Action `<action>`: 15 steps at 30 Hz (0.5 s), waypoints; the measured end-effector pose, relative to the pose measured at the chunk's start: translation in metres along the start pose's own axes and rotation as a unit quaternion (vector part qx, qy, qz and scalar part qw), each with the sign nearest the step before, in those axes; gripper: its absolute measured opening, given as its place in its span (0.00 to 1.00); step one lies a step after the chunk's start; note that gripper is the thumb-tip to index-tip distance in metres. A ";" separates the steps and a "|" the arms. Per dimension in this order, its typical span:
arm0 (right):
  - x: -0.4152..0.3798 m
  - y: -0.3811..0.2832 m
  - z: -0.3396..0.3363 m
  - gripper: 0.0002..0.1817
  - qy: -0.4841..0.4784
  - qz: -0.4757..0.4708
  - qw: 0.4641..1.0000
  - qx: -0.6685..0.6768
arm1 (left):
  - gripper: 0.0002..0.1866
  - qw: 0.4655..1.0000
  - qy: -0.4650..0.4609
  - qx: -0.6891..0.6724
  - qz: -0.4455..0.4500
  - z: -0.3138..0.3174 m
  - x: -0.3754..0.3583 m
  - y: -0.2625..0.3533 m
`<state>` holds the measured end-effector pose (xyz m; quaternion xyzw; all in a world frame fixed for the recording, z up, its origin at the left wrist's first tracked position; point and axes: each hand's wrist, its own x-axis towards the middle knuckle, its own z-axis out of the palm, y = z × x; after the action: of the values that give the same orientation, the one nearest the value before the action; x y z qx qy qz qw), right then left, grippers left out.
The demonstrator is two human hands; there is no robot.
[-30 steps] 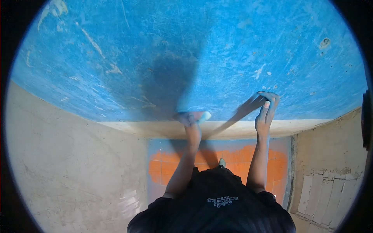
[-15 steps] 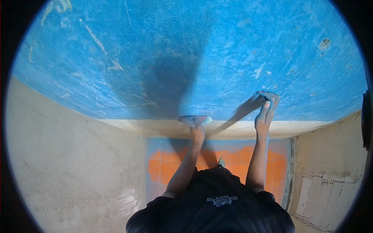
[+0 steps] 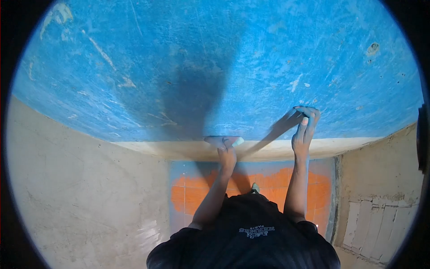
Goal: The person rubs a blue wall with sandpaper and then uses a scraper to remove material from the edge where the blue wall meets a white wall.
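My left hand (image 3: pixel 227 154) is closed on a thin, flat piece (image 3: pixel 212 140), pinkish-grey with a pale green right end. That piece lies along the bottom of the blue-painted wall (image 3: pixel 268 62), just above its cream lower band (image 3: pixel 264 148). My fingers partly cover it, and its kind is unclear. Farther right, my right hand (image 3: pixel 306 127) is raised with its fingers extended, fingertips right at the blue surface, holding nothing. Scratches and pale scuffed patches mark the paint.
Below is a tiled floor (image 3: pixel 277 179), orange with a grey-blue border. A bare plaster wall (image 3: pixel 85 188) rises on the left, and a rough one (image 3: pixel 380 175) on the right. A dark object (image 3: pixel 422 139) stands at the right edge. My shadow falls across the blue wall.
The flat piece and my left hand have shifted slightly down the wall. My right hand has moved marginally left, and the view has tilted a little.
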<state>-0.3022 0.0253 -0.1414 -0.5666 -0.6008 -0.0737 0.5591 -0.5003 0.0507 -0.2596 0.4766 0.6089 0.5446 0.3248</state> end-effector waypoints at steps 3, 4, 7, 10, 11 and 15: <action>0.002 0.000 0.000 0.24 0.001 -0.005 1.000 -0.008 | 0.17 0.989 -0.097 -0.040 -0.101 -0.008 0.011 0.006; 0.002 0.003 0.001 0.23 0.005 -0.012 1.000 -0.003 | 0.18 0.993 -0.080 -0.055 -0.063 -0.011 0.012 0.027; 0.000 0.001 0.005 0.23 0.008 -0.002 1.000 -0.007 | 0.20 0.997 -0.028 -0.065 0.020 -0.019 0.010 0.079; 0.000 0.003 0.004 0.22 0.007 -0.015 1.000 -0.002 | 0.18 0.998 0.004 -0.032 0.046 -0.006 0.006 0.069; 0.002 0.005 0.004 0.22 0.012 -0.023 1.000 0.002 | 0.18 0.998 -0.009 -0.018 0.052 0.005 -0.001 0.035; 0.004 0.003 -0.002 0.22 -0.012 -0.018 1.000 -0.012 | 0.16 0.996 -0.070 -0.029 0.036 0.022 -0.012 -0.012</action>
<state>-0.2976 0.0276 -0.1393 -0.5630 -0.6169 -0.0842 0.5435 -0.4787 0.0476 -0.2770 0.5254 0.5512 0.5384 0.3609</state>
